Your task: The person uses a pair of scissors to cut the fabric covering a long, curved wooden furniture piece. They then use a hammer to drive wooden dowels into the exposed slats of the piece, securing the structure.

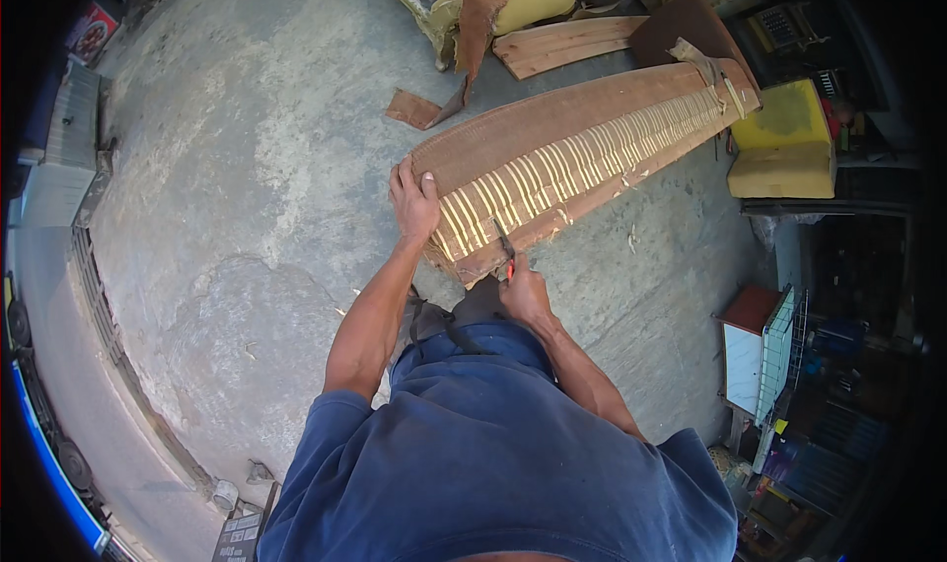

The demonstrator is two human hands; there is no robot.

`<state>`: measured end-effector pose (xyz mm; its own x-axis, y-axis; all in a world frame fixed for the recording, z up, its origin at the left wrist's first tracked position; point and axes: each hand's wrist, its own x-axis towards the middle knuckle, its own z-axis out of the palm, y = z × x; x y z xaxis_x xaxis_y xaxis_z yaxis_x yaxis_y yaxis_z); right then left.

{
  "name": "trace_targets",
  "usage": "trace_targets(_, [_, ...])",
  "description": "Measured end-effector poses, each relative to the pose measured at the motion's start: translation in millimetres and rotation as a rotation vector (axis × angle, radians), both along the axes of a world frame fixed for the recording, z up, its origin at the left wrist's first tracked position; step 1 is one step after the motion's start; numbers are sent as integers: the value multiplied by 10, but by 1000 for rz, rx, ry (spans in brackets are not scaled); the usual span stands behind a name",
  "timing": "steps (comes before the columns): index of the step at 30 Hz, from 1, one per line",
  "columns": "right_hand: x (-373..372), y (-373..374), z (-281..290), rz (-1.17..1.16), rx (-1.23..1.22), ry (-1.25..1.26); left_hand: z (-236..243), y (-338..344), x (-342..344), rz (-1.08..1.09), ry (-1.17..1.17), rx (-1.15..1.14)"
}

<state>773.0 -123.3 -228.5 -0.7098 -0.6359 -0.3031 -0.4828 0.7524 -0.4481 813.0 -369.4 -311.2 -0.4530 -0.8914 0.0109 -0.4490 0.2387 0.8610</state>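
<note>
The left hand (415, 205), thumb parted from fingers, rests on the near end of a long brown upholstered piece (562, 123) lying on the floor (266, 148). The right hand (525, 294) grips a red-handled tool (506, 245) at the piece's striped side.

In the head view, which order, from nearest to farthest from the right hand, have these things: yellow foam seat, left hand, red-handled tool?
From the right hand:
1. Red-handled tool: held in that hand, pointing away from the body.
2. Left hand: to the left, on the near end of the striped piece.
3. Yellow foam seat: far off to the right.
</note>
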Motion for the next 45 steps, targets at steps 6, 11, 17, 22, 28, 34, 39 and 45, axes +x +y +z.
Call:
trace_targets(6, [-679, 156, 290, -176, -137, -888, 47, -73, 47, -29, 6, 25])
trace_targets(11, [-621, 169, 136, 70, -253, -376, -2, -18, 41, -41, 4, -3])
trace_targets(17, [-195, 91, 523, 23, 158, -13, 3, -47, 47, -12, 33, -3])
trace_targets(22, [-112, 285, 282, -55, 114, 152, -37, -53, 27, -20, 40, -8])
trace_targets(28, [-131, 186, 186, 37, 157, 225, 29, -67, 20, -12, 26, 37])
trace_targets(34, [-34, 83, 215, 44, 227, 343, 26, -50, 19, 6, 40, 10])
trace_targets(39, [-59, 102, 235, 56, 249, 381, 72, -15, 21, 30, 34, 17])
trace_targets(45, [-91, 139, 231, 62, 233, 371, 31, -23, 30, 30, 25, 1])
